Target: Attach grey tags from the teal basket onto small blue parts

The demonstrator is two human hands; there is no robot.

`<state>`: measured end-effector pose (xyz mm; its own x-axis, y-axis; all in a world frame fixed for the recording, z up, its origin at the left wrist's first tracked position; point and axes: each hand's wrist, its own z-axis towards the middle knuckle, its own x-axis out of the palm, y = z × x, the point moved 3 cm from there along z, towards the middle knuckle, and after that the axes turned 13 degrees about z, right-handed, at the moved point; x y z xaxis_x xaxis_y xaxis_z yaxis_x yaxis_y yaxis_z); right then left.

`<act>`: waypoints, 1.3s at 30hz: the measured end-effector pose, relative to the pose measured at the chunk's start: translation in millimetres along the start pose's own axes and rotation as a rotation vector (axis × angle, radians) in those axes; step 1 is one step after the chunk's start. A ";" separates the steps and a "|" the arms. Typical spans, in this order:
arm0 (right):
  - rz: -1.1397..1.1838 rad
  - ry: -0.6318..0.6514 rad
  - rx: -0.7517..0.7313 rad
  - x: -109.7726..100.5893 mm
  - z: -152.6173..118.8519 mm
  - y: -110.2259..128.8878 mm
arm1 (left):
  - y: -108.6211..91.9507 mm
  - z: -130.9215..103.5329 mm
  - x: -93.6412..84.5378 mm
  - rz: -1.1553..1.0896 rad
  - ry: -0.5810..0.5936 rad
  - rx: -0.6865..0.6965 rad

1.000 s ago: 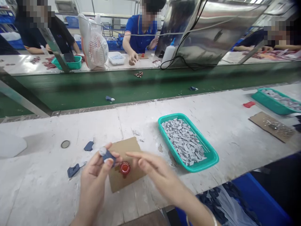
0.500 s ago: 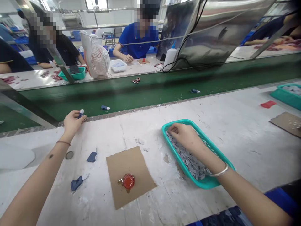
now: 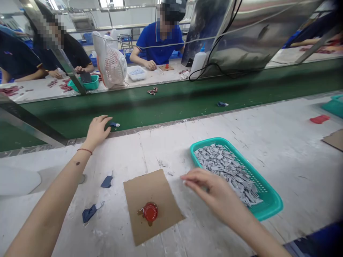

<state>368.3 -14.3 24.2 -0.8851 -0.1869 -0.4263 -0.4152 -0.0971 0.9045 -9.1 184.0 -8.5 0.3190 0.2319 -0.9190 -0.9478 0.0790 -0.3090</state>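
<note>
At the near edge of the green belt (image 3: 177, 103), my left hand (image 3: 98, 129) reaches out with thumb and fingers apart. Just beyond its fingertips is a small navy fabric piece with a white end (image 3: 115, 124). My right hand (image 3: 209, 187) pinches thumb and forefinger together over the table, left of a teal basket (image 3: 270, 207). A tiny pale spot shows at those fingertips, too small to name. Small grey-white pieces (image 3: 227, 167) fill much of the basket. Between my arms lies brown cardboard (image 3: 144, 232) bearing a red round cap (image 3: 150, 212) in a wet, glossy smear.
Two navy pieces, one (image 3: 107, 181) above the other (image 3: 89, 213), lie left of the cardboard. Another navy piece (image 3: 222, 104) rides the belt. Across it, a co-worker in blue (image 3: 163, 43) sits near a white fan (image 3: 115, 66). A metal post (image 3: 63, 64) slants at left.
My left hand no longer shows the navy piece it held; it has moved right and spread its fingers. My right hand has left the basket, coming nearer the cardboard. Some belt items have shifted left.
</note>
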 end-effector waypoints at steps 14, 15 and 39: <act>-0.163 -0.152 -0.024 40.5 -31.5 -34.9 | -33.8 -57.1 -19.7 -0.817 0.061 -0.448; -0.167 -0.144 -0.031 40.6 -32.2 -34.9 | -40.4 -72.8 -23.8 -0.967 0.108 -0.510; -0.237 0.229 -0.349 111.2 -39.7 22.7 | -111.9 -315.3 -13.3 -1.268 0.157 -0.663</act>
<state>268.9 -76.1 -3.0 -0.6889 -0.3267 -0.6471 -0.4702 -0.4779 0.7419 92.4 -133.7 -38.9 0.9698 0.2378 0.0538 0.1306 -0.3202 -0.9383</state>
